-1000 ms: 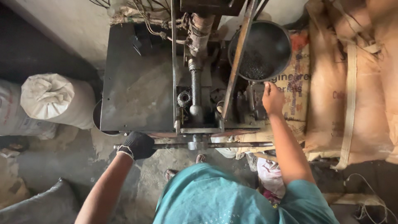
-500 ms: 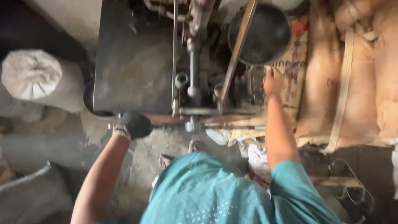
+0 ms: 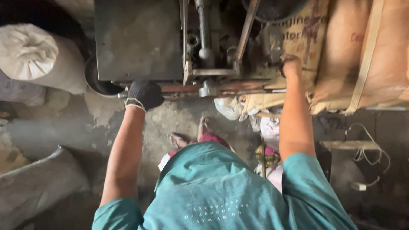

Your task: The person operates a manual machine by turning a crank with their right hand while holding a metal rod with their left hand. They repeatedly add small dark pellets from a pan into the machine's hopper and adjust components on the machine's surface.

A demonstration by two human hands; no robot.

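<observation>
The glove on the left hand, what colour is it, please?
Black, with a pale cuff edge; the glove shows best in the head view.

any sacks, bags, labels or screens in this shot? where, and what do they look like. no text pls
Tied white sack: upper left, beside the machine; rounded, bunched top.
Grey sack: lower left, lying on the floor; dusty.
Printed brown sack: top, right of centre, above the right hand; tan with dark lettering.
Plain brown sacks: upper right, stacked; a pale strap runs across them.
White plastic bag: centre, under the machine's edge; crumpled.
No screens.
</observation>
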